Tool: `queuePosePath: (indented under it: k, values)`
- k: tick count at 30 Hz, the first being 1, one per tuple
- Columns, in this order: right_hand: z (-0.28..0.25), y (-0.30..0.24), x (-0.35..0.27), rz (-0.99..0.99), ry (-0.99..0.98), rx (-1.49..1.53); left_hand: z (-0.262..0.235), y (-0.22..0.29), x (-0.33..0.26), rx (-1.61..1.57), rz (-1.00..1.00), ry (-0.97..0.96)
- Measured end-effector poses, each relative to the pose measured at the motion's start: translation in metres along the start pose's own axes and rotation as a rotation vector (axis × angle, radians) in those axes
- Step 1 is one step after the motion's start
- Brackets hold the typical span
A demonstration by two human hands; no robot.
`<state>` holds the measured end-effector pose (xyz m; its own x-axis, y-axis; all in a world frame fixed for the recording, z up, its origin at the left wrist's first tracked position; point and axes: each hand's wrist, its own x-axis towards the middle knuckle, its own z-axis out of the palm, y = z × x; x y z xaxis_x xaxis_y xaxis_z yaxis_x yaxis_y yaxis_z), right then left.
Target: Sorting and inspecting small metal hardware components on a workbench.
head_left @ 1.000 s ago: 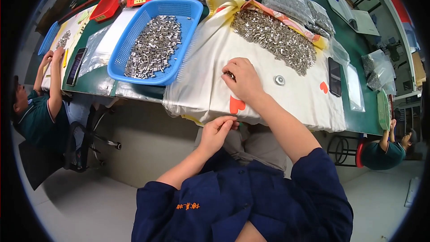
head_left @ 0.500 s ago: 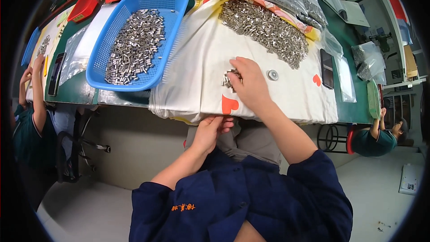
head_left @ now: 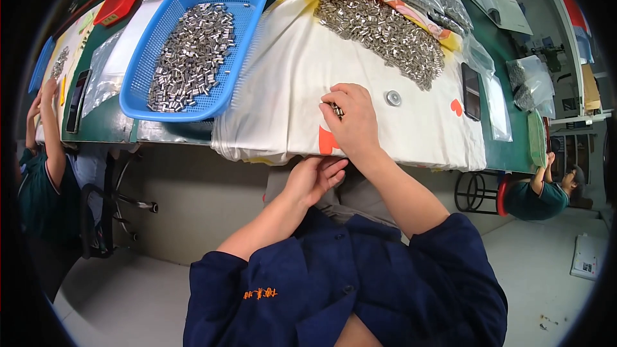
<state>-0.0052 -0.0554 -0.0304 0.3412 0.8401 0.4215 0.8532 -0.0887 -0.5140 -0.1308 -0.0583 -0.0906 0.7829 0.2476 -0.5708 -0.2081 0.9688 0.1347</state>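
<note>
Right hand (head_left: 352,123) lies on the white cloth (head_left: 283,83), grip closed on a few small metal pieces (head_left: 337,111) near the cloth's front edge. Left hand (head_left: 313,178) is open, cupped just under the desk (head_left: 103,125) edge below it. Best to slide the pieces low, keep the cupped palm directly beneath, avoid the washer (head_left: 393,97).

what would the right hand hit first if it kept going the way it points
The right hand points up the cloth, away from the person. Straight on lies bare cloth, then most likely the pile of small metal pieces. The washer sits off to its right, probably out of line.
</note>
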Motion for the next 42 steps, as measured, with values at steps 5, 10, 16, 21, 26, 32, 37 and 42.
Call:
queuePosePath:
  k: [5,10,16,21,26,32,37,42]
  values:
    - [-0.005,-0.002,-0.005,0.020,0.000,0.018,0.009,-0.001,0.006,-0.035,-0.106,-0.077]
    - [-0.011,-0.003,-0.015,0.051,-0.022,0.022,0.012,0.000,0.005,-0.036,-0.143,-0.125]
    - [-0.017,-0.002,-0.026,0.009,-0.048,0.010,0.014,0.000,0.006,-0.028,-0.207,-0.191]
    - [-0.017,-0.009,-0.019,0.005,0.045,-0.067,0.014,0.002,0.008,-0.005,-0.226,-0.247]
    - [-0.014,0.002,-0.019,0.006,-0.013,-0.036,0.017,0.002,0.007,-0.007,-0.241,-0.220]
    - [-0.017,-0.001,-0.027,0.069,-0.016,0.029,0.014,0.000,0.011,-0.068,-0.272,-0.272]
    - [-0.018,-0.003,-0.033,0.093,0.026,0.025,0.018,-0.001,0.012,-0.091,-0.289,-0.301]
    - [-0.020,-0.004,-0.038,0.116,0.022,0.061,0.018,-0.004,0.015,-0.151,-0.249,-0.269]
